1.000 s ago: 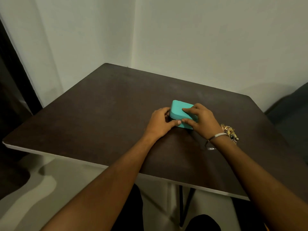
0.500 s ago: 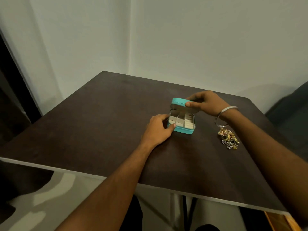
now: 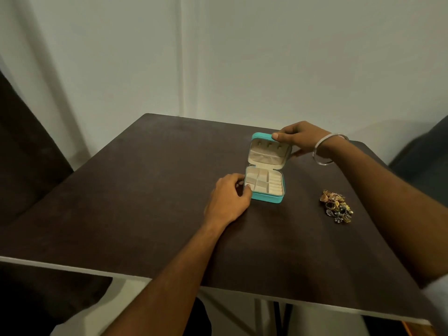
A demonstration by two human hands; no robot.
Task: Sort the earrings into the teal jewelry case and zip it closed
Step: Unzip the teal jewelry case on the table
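The teal jewelry case (image 3: 268,198) lies open on the dark table (image 3: 145,190), its cream compartments showing nothing inside. My right hand (image 3: 300,138) grips the top edge of the raised lid, thumb on the inner rim. At the base's front left corner, my left hand (image 3: 226,198) holds the case with curled fingers. A pile of gold and dark earrings (image 3: 337,206) lies on the table to the right of the case, apart from both hands.
A silver bangle (image 3: 324,151) hangs on my right wrist. The table stands in a corner of white walls. A dark chair (image 3: 424,151) is at the right edge and dark furniture (image 3: 24,141) at the left.
The case went from shut to fully open: my right hand lifted the lid up and back while my left hand stayed on the base. The earring pile came into full view.
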